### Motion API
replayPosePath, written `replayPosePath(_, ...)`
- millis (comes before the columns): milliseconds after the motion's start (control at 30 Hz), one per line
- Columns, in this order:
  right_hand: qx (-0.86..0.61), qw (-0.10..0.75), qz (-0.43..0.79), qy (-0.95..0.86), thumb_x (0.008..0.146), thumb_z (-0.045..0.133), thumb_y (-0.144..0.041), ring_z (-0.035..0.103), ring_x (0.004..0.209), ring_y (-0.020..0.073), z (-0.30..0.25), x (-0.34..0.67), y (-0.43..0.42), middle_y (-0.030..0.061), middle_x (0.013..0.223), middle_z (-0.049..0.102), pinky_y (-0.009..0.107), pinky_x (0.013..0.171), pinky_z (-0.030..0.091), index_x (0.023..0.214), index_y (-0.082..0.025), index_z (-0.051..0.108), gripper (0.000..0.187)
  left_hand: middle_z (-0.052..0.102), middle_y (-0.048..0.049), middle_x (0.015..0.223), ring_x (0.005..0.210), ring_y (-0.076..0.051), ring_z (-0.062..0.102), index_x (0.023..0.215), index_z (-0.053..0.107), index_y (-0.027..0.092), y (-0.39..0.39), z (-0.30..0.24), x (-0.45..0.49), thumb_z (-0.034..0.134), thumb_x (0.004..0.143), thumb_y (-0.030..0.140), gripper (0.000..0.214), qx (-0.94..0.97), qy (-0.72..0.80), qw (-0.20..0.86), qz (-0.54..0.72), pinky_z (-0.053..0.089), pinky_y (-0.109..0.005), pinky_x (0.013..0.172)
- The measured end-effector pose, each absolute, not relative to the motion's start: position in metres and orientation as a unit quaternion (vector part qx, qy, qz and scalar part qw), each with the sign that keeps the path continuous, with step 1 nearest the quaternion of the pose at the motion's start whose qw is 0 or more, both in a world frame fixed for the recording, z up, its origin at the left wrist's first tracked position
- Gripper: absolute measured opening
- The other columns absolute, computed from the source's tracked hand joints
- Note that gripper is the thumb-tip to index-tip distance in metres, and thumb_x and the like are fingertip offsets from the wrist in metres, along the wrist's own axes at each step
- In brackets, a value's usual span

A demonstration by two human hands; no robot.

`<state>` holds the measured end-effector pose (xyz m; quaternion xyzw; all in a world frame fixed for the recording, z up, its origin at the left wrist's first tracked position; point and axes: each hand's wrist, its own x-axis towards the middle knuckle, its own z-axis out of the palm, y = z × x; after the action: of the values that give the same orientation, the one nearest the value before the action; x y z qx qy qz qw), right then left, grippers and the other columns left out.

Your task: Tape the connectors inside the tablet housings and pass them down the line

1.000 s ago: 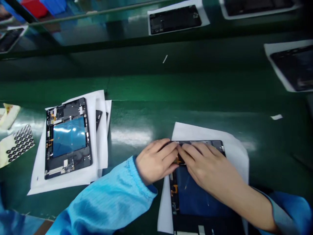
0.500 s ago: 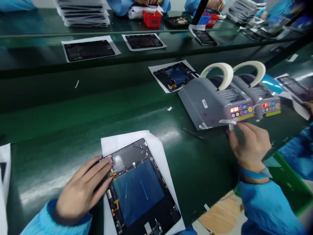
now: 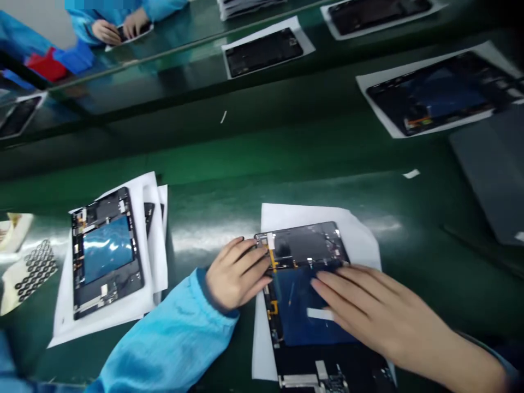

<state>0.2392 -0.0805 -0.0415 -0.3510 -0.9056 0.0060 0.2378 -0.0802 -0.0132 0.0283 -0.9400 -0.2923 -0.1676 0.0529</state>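
Observation:
An opened tablet [image 3: 315,353] lies on a white sheet [image 3: 264,360], its inner parts and blue-covered battery [image 3: 298,305] facing up. My left hand [image 3: 239,275] rests at the tablet's upper left edge, fingers stretched out and slightly apart. A small white piece [image 3: 271,240] shows near those fingertips. Over the battery is my right hand [image 3: 380,311], closed on a short strip of white tape [image 3: 320,314] that sticks out by the fingers. Whether the strip touches the battery, I cannot tell. The right hand hides part of the tablet's right side.
Left, another opened tablet [image 3: 106,251] lies on stacked white sheets. Beyond it is a sheet of black ring stickers [image 3: 36,273]. A grey machine [image 3: 495,169] stands right, below another tablet [image 3: 446,93]. Tablets line the raised shelf [image 3: 164,71]; a co-worker's hands [image 3: 120,30] are behind it.
My right hand has moved left from the tape machine to above the tablet, bringing the tape strip. My left hand stays at the tablet's edge. The view has swung left.

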Motion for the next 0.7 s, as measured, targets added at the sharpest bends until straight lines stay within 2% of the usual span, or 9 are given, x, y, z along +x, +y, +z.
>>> replayPosePath(100, -0.306, 0.222, -0.004, -0.926, 0.091, 0.055, -0.036, 0.055, 0.104, 0.0226, -0.027, 0.182, -0.051, 0.0081, 0.125, 0.063, 0.04, 0.093, 0.043, 0.127, -0.018, 0.061, 0.04, 0.072, -0.0103, 0.111, 0.117, -0.026, 0.059, 0.11, 0.068, 0.013, -0.022, 0.021, -0.083, 0.055, 0.096, 0.035, 0.028, -0.94, -0.305, 0.031, -0.149, 0.051, -0.044, 0.102)
replayPosePath(200, -0.313, 0.212, -0.008, -0.926, 0.091, 0.054, -0.042, 0.052, 0.104, 0.0243, -0.02, 0.166, -0.032, 0.0098, 0.12, 0.064, 0.041, 0.094, 0.041, 0.126, -0.014, 0.061, 0.045, 0.069, -0.0102, 0.118, 0.124, -0.027, 0.055, 0.112, 0.068, 0.017, -0.03, 0.017, -0.082, 0.054, 0.096, 0.036, 0.028, -0.936, -0.317, 0.019, -0.148, 0.046, -0.046, 0.107)
replayPosePath(367, -0.307, 0.195, -0.003, -0.931, 0.091, 0.053, -0.042, 0.051, 0.108, 0.0275, -0.023, 0.171, -0.027, 0.0122, 0.126, 0.061, 0.045, 0.095, 0.04, 0.13, -0.012, 0.058, 0.049, 0.065, -0.0112, 0.123, 0.122, -0.034, 0.055, 0.122, 0.063, 0.02, -0.032, 0.02, -0.077, 0.058, 0.092, 0.049, 0.041, -0.948, -0.302, 0.024, -0.095, 0.046, -0.055, 0.103)
replayPosePath(467, -0.304, 0.201, 0.0, -0.931, 0.093, 0.048, -0.039, 0.051, 0.108, 0.0282, -0.021, 0.171, -0.024, 0.0135, 0.127, 0.06, 0.046, 0.094, 0.04, 0.129, -0.01, 0.057, 0.047, 0.064, -0.0118, 0.12, 0.118, -0.034, 0.054, 0.125, 0.062, 0.02, -0.028, 0.023, -0.075, 0.054, 0.092, 0.058, 0.05, -0.954, -0.291, 0.02, -0.067, 0.043, -0.058, 0.103)
replayPosePath(600, -0.293, 0.214, 0.011, -0.932, 0.096, 0.044, -0.039, 0.051, 0.112, 0.0277, -0.019, 0.174, -0.022, 0.0105, 0.127, 0.062, 0.045, 0.098, 0.038, 0.128, -0.013, 0.058, 0.044, 0.063, -0.0123, 0.12, 0.119, -0.033, 0.052, 0.125, 0.062, 0.02, -0.024, 0.022, -0.076, 0.049, 0.093, 0.061, 0.054, -0.953, -0.297, -0.002, -0.064, 0.04, -0.057, 0.105)
replayPosePath(700, -0.29, 0.217, 0.028, -0.932, 0.095, 0.047, -0.041, 0.05, 0.117, 0.0275, -0.021, 0.177, -0.023, 0.0095, 0.131, 0.06, 0.046, 0.103, 0.036, 0.128, -0.015, 0.058, 0.043, 0.062, -0.013, 0.12, 0.121, -0.033, 0.05, 0.125, 0.062, 0.019, -0.025, 0.021, -0.076, 0.05, 0.092, 0.062, 0.055, -0.95, -0.302, -0.007, -0.075, 0.04, -0.055, 0.106)
